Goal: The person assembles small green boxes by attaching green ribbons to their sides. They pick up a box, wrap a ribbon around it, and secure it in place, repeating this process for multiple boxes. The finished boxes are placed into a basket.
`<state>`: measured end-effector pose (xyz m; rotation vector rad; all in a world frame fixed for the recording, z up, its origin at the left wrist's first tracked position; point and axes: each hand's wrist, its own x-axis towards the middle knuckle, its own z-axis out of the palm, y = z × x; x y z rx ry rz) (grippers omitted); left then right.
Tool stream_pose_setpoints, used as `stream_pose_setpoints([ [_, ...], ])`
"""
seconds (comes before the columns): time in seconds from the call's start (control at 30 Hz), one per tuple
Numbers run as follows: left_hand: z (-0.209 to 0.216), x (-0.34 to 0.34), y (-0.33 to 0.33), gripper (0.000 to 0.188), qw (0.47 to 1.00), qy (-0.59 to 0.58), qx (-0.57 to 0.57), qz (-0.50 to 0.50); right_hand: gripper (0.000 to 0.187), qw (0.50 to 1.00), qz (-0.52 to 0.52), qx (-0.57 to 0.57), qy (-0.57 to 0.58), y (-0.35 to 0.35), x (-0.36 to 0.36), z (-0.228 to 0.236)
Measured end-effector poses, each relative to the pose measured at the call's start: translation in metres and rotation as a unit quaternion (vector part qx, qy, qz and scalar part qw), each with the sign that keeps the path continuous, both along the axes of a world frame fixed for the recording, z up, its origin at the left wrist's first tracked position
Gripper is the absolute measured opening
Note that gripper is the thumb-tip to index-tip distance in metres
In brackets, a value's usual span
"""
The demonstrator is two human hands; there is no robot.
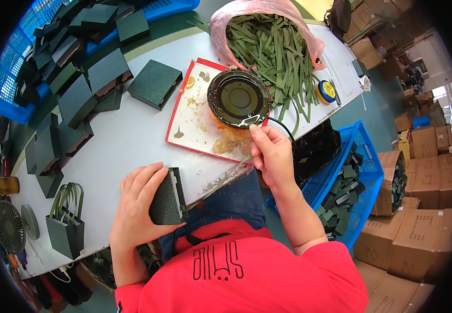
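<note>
My left hand [141,197] is wrapped round a small dark green box [164,204], held at the table's near edge with its narrow opening turned to the right. My right hand [273,154] pinches a thin green ribbon strip [246,159], part of which shows beside the fingers. Those fingertips are at the near rim of a round black pot [238,99] with shiny, dark, wet-looking contents. Beneath the pot lies a white board with a red edge [181,125], smeared with yellowish-brown residue. The strip's far end is hidden by my fingers.
Beyond the pot, a pink plastic bag [219,41] spills green ribbon strips [275,57]. Dark green boxes [108,70] crowd the left, near a handled bag-shaped box [65,232] and a fan [10,227]. A blue crate [369,177] and cartons [393,242] stand right.
</note>
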<state>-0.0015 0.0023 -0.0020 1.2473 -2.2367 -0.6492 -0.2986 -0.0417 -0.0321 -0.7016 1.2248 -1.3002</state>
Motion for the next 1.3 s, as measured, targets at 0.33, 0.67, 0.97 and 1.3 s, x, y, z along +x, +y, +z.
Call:
stream_pose_setpoints([
  [0.33,0.000,0.000,-0.002,0.095,1.000,0.004,-0.007,0.002,0.020,1.000,0.006,0.004,-0.025,0.006,-0.004,0.005],
  [0.67,0.000,-0.002,-0.010,0.098,0.995,0.085,-0.023,-0.049,0.014,0.971,0.237,0.032,-0.007,0.041,0.030,0.023],
  [0.97,0.004,-0.004,-0.008,0.093,0.991,0.105,-0.017,-0.077,0.018,0.943,0.319,0.088,-0.021,0.032,0.053,0.023],
  [1.3,0.011,-0.007,-0.010,0.092,0.993,0.076,-0.019,-0.088,0.022,0.929,0.356,0.078,0.067,0.024,0.053,0.028],
])
